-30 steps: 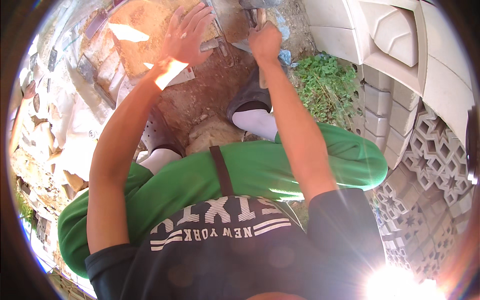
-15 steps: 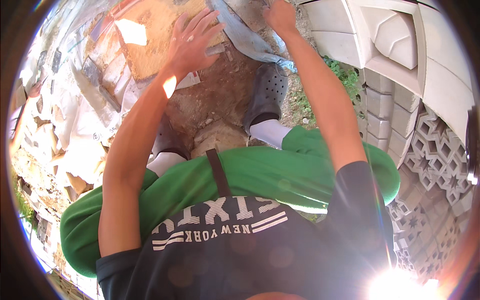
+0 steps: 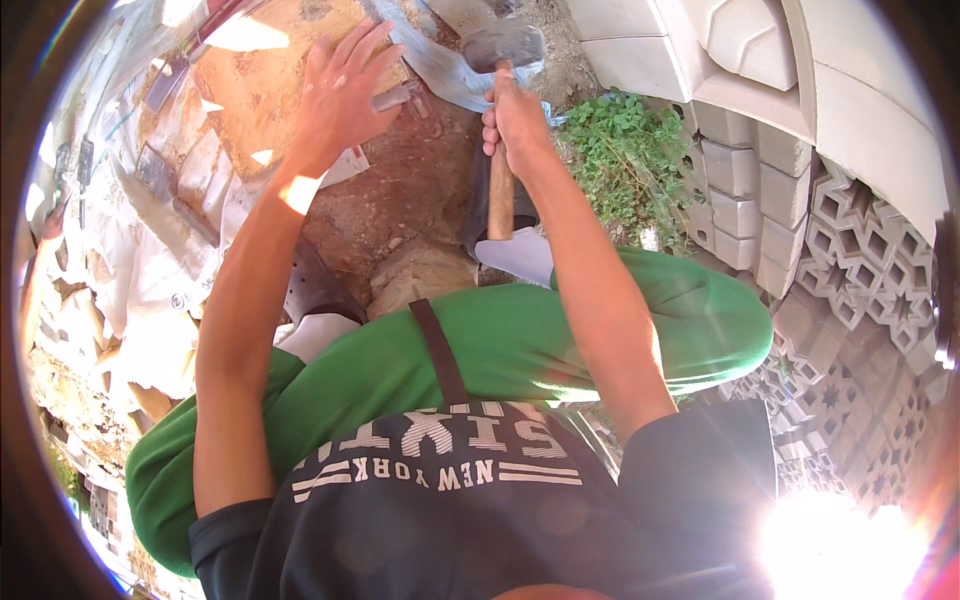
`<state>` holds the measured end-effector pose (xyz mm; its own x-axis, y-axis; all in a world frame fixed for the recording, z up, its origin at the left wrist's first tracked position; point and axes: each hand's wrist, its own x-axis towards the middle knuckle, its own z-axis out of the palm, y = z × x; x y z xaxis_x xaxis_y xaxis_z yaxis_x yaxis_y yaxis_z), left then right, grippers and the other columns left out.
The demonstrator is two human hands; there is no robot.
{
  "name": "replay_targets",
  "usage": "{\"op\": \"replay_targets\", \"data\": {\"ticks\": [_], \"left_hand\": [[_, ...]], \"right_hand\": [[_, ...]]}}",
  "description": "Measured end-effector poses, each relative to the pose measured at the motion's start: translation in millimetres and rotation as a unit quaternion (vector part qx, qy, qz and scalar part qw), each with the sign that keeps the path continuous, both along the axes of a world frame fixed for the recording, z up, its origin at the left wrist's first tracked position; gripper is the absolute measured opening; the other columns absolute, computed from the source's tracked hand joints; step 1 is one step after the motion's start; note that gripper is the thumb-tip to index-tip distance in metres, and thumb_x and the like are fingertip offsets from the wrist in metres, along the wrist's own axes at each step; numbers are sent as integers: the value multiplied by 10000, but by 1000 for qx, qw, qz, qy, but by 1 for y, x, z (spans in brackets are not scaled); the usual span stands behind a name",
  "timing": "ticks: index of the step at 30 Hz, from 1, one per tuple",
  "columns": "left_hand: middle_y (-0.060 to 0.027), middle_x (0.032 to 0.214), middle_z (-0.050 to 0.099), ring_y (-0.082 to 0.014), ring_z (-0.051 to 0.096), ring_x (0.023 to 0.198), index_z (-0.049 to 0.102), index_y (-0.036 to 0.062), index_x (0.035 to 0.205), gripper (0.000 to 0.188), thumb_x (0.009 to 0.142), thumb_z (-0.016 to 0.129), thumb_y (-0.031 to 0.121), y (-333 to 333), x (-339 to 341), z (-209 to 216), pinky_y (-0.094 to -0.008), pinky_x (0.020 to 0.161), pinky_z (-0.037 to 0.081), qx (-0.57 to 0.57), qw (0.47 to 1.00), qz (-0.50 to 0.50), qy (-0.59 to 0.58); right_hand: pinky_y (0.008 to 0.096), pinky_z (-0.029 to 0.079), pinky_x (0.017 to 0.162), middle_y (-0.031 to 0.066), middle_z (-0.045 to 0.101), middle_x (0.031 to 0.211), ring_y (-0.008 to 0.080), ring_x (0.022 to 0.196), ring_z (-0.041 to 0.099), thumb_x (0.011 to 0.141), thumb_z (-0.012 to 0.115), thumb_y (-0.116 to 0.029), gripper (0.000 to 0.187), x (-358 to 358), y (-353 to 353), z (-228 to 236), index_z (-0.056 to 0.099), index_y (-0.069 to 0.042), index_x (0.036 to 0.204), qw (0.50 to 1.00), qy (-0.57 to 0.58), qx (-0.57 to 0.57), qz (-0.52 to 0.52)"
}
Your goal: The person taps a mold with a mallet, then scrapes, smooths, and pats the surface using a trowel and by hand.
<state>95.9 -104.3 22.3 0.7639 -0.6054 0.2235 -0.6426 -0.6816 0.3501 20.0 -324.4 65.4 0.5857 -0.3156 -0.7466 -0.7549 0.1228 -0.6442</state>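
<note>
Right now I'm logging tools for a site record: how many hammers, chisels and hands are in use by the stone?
Hammers: 1, the hammer, gripped by the right hand.
Chisels: 1, a chisel under the left hand, which rests on the stone.
Hands: 2.
Total: 4.

Both bare forearms reach forward and away from the body, roughly parallel, elbows bent above the thighs. The left hand [image 3: 340, 95] is spread flat, palm down, fingers fanned and slightly lifted at the tips. The right hand [image 3: 515, 125] is closed in a firm fist around a wooden handle, knuckles up, wrist straight and in line with the forearm.
</note>
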Motion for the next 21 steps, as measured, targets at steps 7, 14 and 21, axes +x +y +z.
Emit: {"op": "replay_targets", "data": {"ticks": [7,14,21], "left_hand": [[17,1557,429,-240,379,1452,559,180,1367,774,658,860,251,6,-2,-2,-595,1176,269,-19,1000,-12,-20],[40,1545,445,-217,396,1434,607,190,1316,639,726,812,320,9,-1,-3,-596,1150,307,11,999,-15,-35],[49,1546,435,-223,378,1448,577,194,1322,685,698,844,287,6,-5,3,-609,1163,275,17,1000,-3,-4]], "right_hand": [[317,397,394,8,442,612,120,448,431,1051,461,-471,450,-2,-2,4,480,-60,869,997,51,48,-26],[286,372,403,-27,404,614,93,451,383,1059,435,-465,412,-11,-9,4,453,-100,869,984,135,112,10],[301,389,393,8,415,603,129,432,401,1044,450,-523,499,-22,-4,-4,451,-81,812,989,65,88,-95]]}}
